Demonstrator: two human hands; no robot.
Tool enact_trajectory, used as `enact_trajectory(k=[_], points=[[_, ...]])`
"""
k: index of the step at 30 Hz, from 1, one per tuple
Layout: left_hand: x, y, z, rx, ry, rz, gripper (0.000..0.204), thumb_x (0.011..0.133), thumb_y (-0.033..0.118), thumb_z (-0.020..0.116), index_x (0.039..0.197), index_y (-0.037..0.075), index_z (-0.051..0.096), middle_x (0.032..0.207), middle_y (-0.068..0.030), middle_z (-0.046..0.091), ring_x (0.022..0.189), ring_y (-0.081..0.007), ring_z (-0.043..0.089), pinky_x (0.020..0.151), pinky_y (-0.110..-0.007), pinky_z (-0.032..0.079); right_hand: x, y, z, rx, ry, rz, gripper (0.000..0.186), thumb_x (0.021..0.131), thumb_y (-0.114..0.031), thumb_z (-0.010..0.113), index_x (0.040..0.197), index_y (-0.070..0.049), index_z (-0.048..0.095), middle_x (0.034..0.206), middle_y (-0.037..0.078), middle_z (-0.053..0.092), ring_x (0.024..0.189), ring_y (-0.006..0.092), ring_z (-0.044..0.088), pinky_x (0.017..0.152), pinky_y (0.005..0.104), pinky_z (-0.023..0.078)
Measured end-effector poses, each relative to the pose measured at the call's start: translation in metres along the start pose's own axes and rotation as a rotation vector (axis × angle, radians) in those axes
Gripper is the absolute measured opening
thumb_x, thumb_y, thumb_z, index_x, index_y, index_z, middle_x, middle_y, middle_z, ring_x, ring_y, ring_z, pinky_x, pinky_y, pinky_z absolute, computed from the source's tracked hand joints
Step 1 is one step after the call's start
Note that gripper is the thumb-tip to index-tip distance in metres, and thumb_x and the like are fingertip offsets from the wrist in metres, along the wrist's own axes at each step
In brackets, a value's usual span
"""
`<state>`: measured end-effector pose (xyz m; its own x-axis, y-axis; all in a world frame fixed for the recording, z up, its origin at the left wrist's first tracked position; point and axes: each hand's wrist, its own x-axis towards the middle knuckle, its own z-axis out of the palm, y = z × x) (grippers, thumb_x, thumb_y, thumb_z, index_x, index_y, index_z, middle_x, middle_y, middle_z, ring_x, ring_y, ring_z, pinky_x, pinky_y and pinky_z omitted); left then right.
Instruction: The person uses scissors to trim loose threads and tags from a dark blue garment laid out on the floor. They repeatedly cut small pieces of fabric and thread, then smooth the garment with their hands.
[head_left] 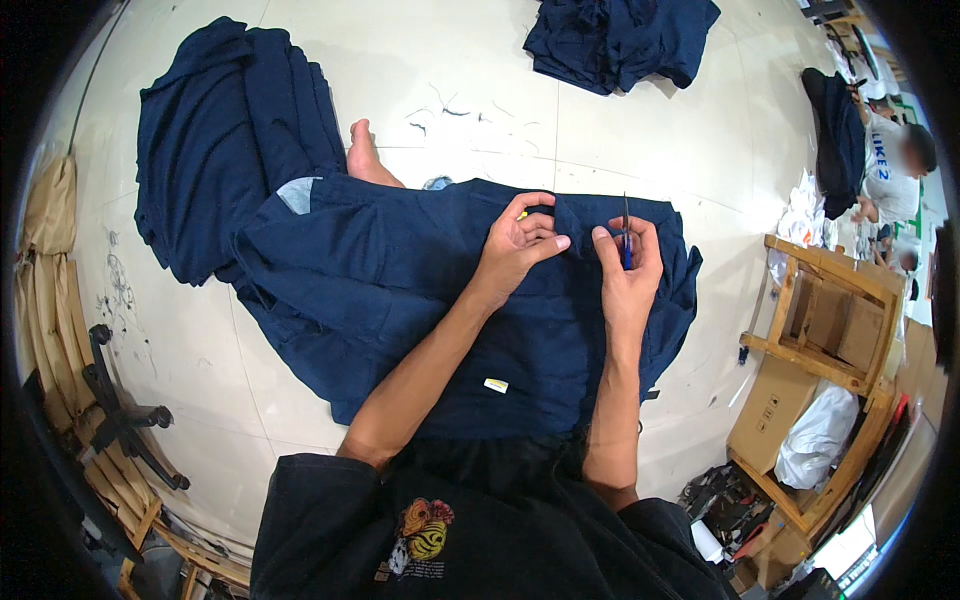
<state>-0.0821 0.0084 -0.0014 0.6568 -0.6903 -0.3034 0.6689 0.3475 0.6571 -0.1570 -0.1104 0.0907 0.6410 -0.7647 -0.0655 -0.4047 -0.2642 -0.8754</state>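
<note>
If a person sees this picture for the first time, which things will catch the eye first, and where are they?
First comes the dark blue garment spread over the person's lap in the middle, with the left hand pinching its upper edge and the right hand holding a small blue-handled cutting tool beside it. Next, a heap of the same blue cloth lies on the pale floor at upper left, and another pile at top centre.

Bright, even overhead light; soft shadows lie on the pale floor (pixel 640 130); fisheye bends the edges, black vignette at corners, centre sharp
</note>
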Motion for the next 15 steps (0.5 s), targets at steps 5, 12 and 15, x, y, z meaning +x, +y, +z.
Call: enact_trajectory(k=[5,12,15], points=[[0.001,0.000,0.002,0.001,0.011,0.009,0.060,0.085,-0.004,0.078,0.138,0.003,0.049,0.097,-0.0008,0.059,0.092,-0.0096,0.062,0.084,-0.024,0.050,-0.003,0.010,-0.011,-0.062,-0.081,0.044,0.015,0.094,-0.011,0.074,0.101,0.000,0.068,0.081,-0.003,0.059,0.071,0.0066,0.048,0.063,0.0251,0.039],[0.000,0.001,0.000,0.073,-0.024,0.096,0.058,0.086,-0.006,0.079,0.135,0.002,0.050,0.098,-0.0025,0.062,0.091,-0.0096,0.064,0.084,-0.025,0.052,-0.012,-0.001,-0.006,-0.110,-0.084,0.032,0.021,0.091,-0.012,0.078,0.107,-0.001,0.070,0.086,0.001,0.067,0.074,0.0079,0.055,0.067,0.0253,0.045],[0.001,-0.001,0.002,0.176,-0.036,0.181,0.055,0.086,-0.007,0.078,0.133,0.002,0.050,0.097,-0.0030,0.065,0.091,-0.0090,0.064,0.085,-0.025,0.052,-0.009,0.003,-0.002,-0.137,-0.102,-0.078,0.021,0.091,-0.012,0.079,0.106,-0.001,0.072,0.087,0.003,0.070,0.077,0.0092,0.059,0.069,0.0262,0.048]])
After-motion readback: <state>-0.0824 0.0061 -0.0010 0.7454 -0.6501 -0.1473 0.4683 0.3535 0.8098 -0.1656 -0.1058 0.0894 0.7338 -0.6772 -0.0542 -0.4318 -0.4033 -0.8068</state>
